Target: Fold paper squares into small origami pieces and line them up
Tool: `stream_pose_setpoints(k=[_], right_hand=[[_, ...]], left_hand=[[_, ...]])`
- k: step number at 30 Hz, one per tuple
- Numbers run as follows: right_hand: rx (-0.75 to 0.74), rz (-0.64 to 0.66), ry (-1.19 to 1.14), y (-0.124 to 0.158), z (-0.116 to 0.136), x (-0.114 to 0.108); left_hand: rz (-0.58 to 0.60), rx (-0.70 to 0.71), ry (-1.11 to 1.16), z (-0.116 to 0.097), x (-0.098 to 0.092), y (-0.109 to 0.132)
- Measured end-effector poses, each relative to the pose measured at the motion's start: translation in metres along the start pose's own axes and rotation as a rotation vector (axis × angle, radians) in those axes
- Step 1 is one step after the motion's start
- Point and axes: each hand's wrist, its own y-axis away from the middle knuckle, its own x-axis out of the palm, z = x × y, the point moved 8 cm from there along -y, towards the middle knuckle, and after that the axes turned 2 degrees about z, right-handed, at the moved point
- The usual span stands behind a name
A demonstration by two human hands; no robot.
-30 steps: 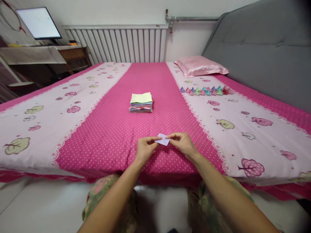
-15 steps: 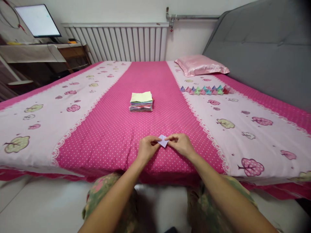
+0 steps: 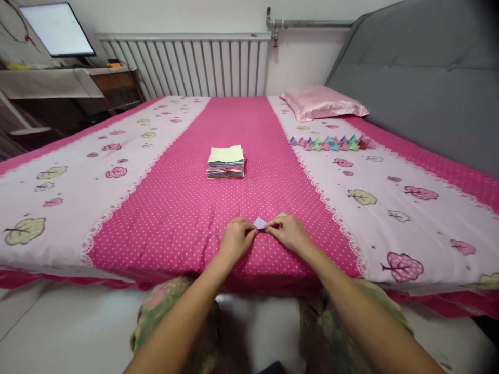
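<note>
A small folded piece of lilac paper (image 3: 259,223) sits between my two hands near the bed's front edge. My left hand (image 3: 236,240) pinches its left side and my right hand (image 3: 287,232) pinches its right side, fingertips almost meeting over it. Most of the paper is hidden by my fingers. Farther up the pink dotted strip lies a stack of coloured paper squares (image 3: 226,162) with a pale yellow sheet on top. A row of folded paper shapes (image 3: 329,143) in several colours lies at the right.
The bed (image 3: 117,197) has a pink and white sheet with tree prints. A pink pillow (image 3: 323,102) lies by the grey headboard (image 3: 421,67). A radiator (image 3: 187,65) lines the far wall, with a desk and monitor (image 3: 56,28) at left.
My hands have closed in on each other, folding the lilac paper smaller, and have sunk slightly toward the sheet. Less of the paper shows now.
</note>
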Motion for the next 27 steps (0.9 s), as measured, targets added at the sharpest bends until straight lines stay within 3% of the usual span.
stream_pose_setpoints(k=[5,11,20,27], right_hand=[[0.028,-0.028,-0.039,0.0004,-0.0012,-0.0009],[0.056,-0.068,-0.019,0.0001,-0.0036,0.0008],[0.044,-0.053,-0.037,0.0005,-0.0019,0.0003],[0.168,-0.107,0.004,0.0007,-0.0080,0.0009]], left_hand=[[-0.013,0.015,-0.055,-0.0021,-0.0012,-0.0018],[-0.064,-0.084,-0.049,0.0039,0.0004,-0.0012],[-0.061,-0.058,-0.044,0.0008,0.0018,0.0000],[-0.054,-0.176,-0.023,0.0057,0.0020,-0.0035]])
